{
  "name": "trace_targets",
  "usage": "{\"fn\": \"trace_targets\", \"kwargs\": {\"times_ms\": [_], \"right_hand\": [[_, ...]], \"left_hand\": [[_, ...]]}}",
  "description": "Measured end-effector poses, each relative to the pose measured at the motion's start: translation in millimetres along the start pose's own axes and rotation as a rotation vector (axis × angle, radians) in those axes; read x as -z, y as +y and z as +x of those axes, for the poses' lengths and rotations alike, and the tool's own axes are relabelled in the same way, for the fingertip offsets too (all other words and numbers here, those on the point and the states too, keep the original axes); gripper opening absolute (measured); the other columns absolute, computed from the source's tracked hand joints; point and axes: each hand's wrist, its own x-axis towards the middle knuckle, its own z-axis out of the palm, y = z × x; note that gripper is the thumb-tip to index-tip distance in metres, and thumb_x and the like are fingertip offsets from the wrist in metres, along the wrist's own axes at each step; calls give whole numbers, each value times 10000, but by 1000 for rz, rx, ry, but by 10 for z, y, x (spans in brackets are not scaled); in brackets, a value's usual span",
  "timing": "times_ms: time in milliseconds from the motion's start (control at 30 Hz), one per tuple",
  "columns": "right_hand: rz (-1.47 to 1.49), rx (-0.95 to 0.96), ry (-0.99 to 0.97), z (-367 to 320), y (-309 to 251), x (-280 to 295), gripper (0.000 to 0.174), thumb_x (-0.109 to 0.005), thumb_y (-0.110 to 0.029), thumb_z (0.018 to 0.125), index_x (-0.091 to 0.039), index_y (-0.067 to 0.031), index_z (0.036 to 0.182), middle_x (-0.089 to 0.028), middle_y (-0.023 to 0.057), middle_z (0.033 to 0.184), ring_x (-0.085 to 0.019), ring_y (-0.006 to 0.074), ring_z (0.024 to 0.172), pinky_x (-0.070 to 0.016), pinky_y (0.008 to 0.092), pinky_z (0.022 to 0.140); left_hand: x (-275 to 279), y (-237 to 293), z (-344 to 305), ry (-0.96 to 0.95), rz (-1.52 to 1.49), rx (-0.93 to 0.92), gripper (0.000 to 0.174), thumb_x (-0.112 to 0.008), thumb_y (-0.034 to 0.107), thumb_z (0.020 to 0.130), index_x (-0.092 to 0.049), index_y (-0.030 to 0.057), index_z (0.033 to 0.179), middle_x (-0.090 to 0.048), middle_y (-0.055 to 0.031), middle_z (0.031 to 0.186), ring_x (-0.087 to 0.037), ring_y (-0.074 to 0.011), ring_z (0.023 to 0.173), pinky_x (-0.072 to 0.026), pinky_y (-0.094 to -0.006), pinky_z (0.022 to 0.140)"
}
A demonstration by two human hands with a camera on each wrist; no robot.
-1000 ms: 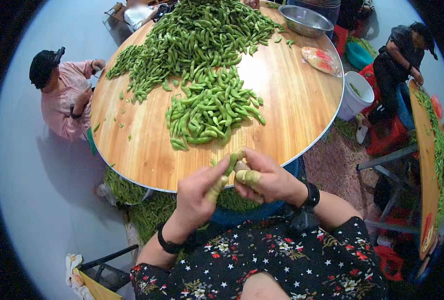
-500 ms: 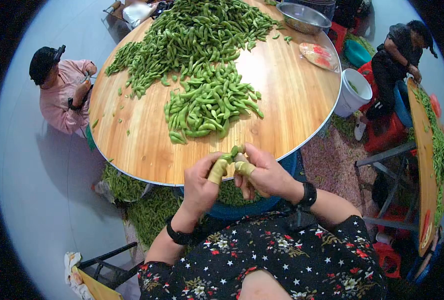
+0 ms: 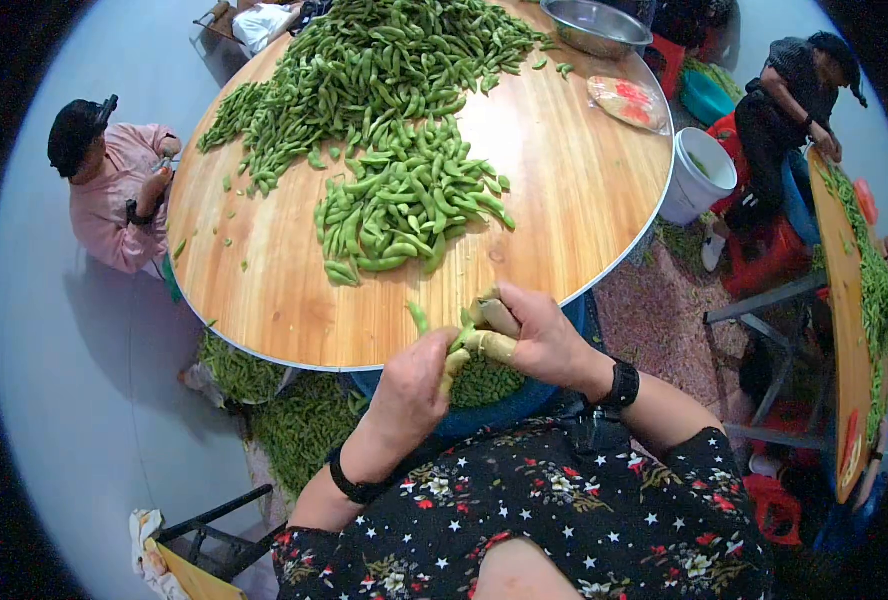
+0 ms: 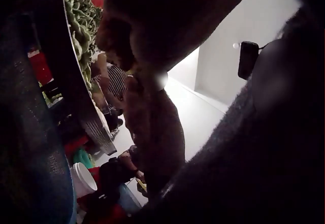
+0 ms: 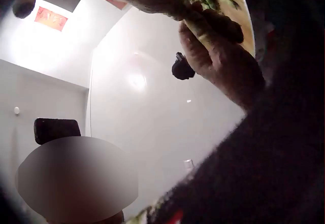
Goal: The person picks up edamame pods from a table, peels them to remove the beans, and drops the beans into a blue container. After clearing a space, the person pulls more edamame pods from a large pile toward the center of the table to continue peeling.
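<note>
In the head view, both hands meet over the near edge of the round table. My left hand (image 3: 414,380) pinches a green edamame pod (image 3: 463,333) from the left. Thumb and fingers of my right hand (image 3: 539,340) grip the same pod from the right. Yellowish covers wrap both thumbs and some right fingertips. A second pod (image 3: 418,318) shows just beyond the left fingers. Below the hands sits a blue tub (image 3: 554,385) with shelled beans (image 3: 486,384) inside. Both wrist views are dark; the right wrist view shows the left hand (image 5: 223,61) with its fingers bent.
A small pile of pods (image 3: 409,200) lies ahead on the wooden table (image 3: 564,220), with a large heap (image 3: 374,80) behind. A metal bowl (image 3: 596,30) and bagged packet (image 3: 628,103) sit at the far right. People work left and right; a white bucket (image 3: 699,175) stands beside the table.
The left hand has turned over the pod, and the left thumb now sits lower. A second pod has come into sight beyond the left fingers. The head view has shifted slightly.
</note>
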Motion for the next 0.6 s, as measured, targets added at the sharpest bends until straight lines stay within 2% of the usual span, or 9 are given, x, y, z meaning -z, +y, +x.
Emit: {"fn": "trace_targets", "kwargs": {"times_ms": [100,167,267,367,433,500,533,567,600], "right_hand": [[-169,106,20,-14,58,-21,109,-612,-60,790,-532,-7,839,-479,70,651,-466,130,580,-403,286,538],[-218,78,-40,-15,106,21,105,-583,-35,757,-508,-3,822,-492,116,692,-506,198,609,-415,316,564],[-267,103,-128,-28,81,98,139,-616,-56,759,-506,0,826,-485,122,723,-529,245,668,-420,345,601],[-220,242,95,1,94,-5,178,-639,-95,784,-521,2,875,-488,119,742,-520,258,697,-424,353,632],[-211,242,-3,27,186,19,184,-634,-119,817,-530,-5,916,-503,88,749,-519,215,683,-424,322,613],[-200,245,-100,41,185,7,193,-629,-144,850,-539,-11,958,-518,57,757,-518,173,669,-423,291,593],[44,9,-62,25,139,-39,154,-619,-137,855,-540,-20,918,-505,46,732,-501,149,659,-418,286,587],[287,-227,-22,15,109,-79,123,-609,-129,860,-541,-29,879,-492,35,706,-484,124,649,-413,281,582],[286,-223,-17,10,146,-125,123,-609,-129,860,-541,-29,879,-492,35,706,-484,124,649,-413,281,582]], "left_hand": [[16,20,-7,-62,-75,103,167,-577,58,865,-574,-7,1018,-624,-200,892,-614,-373,814,-494,-406,705],[19,-28,-11,-94,-16,74,284,-572,-28,797,-527,-14,1077,-603,-213,917,-608,-383,834,-501,-418,717],[135,-56,34,-122,28,122,264,-582,-20,790,-544,-7,1051,-609,-205,891,-610,-381,830,-502,-416,712],[168,-73,71,-145,85,68,230,-592,1,798,-560,-1,1026,-611,-207,880,-611,-373,810,-509,-396,700],[194,-62,100,-192,121,42,219,-597,14,807,-561,0,1022,-609,-214,888,-609,-371,806,-511,-387,698],[184,-10,149,-135,-41,143,231,-615,49,840,-569,1,1061,-636,-161,882,-644,-293,765,-516,-347,693],[124,7,161,-134,-38,141,231,-615,49,840,-569,1,1061,-636,-161,882,-644,-293,765,-516,-347,693],[30,13,162,23,-325,303,253,-623,66,853,-573,6,1094,-638,-123,880,-640,-238,774,-513,-324,691],[-33,-8,149,180,-614,461,276,-630,84,865,-578,10,1126,-641,-85,878,-637,-183,783,-510,-302,690]]}}
